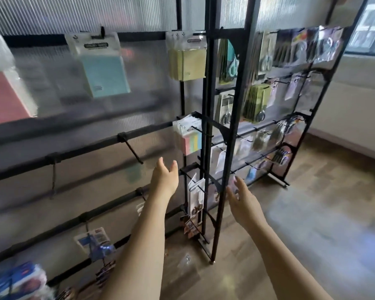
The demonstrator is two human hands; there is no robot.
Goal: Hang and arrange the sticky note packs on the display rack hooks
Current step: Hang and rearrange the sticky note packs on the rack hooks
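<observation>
both hands are stretched out toward the middle of the frame with nothing in them — the left hand (165,177) has its fingers loosely spread and slightly cupped, the right hand (241,199) is flat and relaxed, blurred at the fingertips. they look poised to reach for a pack, though which one cannot be told.

the sticky note packs already hang by the punched holes in their clear plastic sleeves: a pale blue pack (102,68) upper left of centre, a stack of yellow packs (187,59) at top centre, and a striped pastel pack (189,139) at centre, just above the left hand. a pink pack (6,96) sits at the far left edge, too blurred to see its hook.

a bare black hook (131,148) juts from the dark round rail (80,148) left of centre — thin, stiff wire, likely the next free spot. behind it is ribbed, frosted plastic sheet.
</observation>
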